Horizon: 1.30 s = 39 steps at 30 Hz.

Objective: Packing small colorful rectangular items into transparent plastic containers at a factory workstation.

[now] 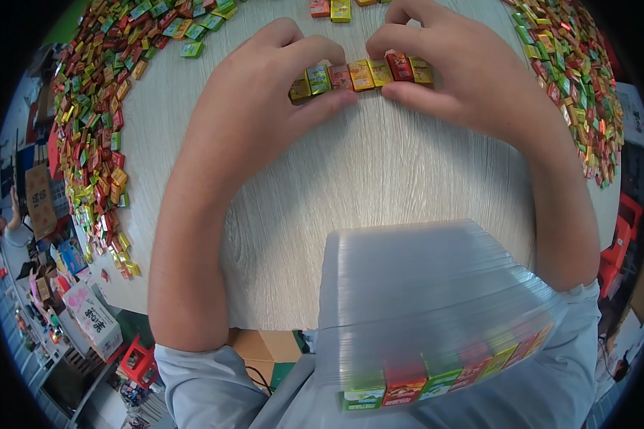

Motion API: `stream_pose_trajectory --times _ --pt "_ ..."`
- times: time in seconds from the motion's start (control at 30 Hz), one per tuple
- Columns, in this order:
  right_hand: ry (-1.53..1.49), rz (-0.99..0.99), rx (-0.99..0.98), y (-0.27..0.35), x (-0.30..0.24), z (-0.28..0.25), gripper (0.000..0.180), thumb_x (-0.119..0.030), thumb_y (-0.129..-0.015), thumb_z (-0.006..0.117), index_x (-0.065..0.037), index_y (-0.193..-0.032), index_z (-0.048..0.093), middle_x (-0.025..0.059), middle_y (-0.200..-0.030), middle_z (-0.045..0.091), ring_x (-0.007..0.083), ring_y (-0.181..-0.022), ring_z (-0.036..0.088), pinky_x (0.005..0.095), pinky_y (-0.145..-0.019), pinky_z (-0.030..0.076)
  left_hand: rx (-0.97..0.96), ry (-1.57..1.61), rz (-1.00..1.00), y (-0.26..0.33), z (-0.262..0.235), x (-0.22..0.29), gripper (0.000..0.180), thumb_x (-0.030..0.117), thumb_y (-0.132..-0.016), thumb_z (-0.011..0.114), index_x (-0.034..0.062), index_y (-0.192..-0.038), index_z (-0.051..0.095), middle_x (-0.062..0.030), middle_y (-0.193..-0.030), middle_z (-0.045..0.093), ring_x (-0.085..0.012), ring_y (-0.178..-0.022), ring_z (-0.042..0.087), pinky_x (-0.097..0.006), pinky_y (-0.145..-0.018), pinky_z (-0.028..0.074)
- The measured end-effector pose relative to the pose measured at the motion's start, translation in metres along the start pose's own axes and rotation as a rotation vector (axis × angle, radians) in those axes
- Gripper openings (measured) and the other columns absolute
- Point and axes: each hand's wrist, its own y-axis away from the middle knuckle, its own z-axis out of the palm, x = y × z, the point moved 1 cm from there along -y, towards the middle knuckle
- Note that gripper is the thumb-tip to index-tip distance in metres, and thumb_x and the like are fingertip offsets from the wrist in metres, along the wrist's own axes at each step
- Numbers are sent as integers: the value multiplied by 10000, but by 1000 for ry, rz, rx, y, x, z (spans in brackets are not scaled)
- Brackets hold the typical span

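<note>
Head view: left hand [265, 82] and right hand [472, 71], each grip narrow, pinch a row of small coloured boxes [361, 76] between the side edges of the counter [386, 171], well from its near edge.

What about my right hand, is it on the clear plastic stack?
No, your right hand is around the row of small boxes, apart from the clear plastic stack.

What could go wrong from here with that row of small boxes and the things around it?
The row of small boxes, pinched between the left hand and right hand, might buckle if the fingers press unevenly.
The clear plastic stack appears to reach past the table's near edge, so a bump could tip it.
The left pile lies close to the rim; loose boxes may fall.
</note>
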Motion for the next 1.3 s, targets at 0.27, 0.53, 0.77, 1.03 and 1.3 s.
stream_pose_trajectory --times 0.27,0.53,0.77,1.03,1.3 --pt "-238 -730 673 -22 34 45 289 -279 -898 762 -64 -1074 684 165 -1107 607 368 -1058 606 461 -929 480 -1 -7 5 9 -14 -30 270 176 -849 847 62 -1057 719 -66 -943 613 -196 -751 594 -322 -668 493" --pt "99 -122 151 -11 -16 24 327 -313 -926 740 -57 -1118 671 166 -1168 595 360 -1138 583 477 -1012 441 2 2 52 10 -17 -33 273 140 -839 836 57 -1056 693 -63 -945 607 -193 -749 567 -315 -664 469" --pt "167 70 108 12 -3 10 435 -290 -927 741 -59 -1273 613 156 -1226 595 332 -1132 619 440 -964 493 -31 -8 25 12 -14 -20 264 142 -835 842 68 -1038 690 -69 -936 590 -200 -748 562 -319 -666 476" --pt "4 220 13 15 -1 11 398 -210 -943 725 -80 -1291 582 138 -1212 598 324 -1072 664 407 -891 537 11 -10 -17 8 2 -5 309 195 -858 849 51 -1071 677 -85 -986 601 -249 -769 617 -365 -695 525" --pt "-98 108 22 12 6 8 304 -184 -929 716 -41 -1170 600 143 -1115 595 343 -1021 648 438 -854 521 33 6 -16 1 -1 0 329 236 -853 841 19 -1047 688 -159 -1013 625 -379 -912 651 -459 -803 538"
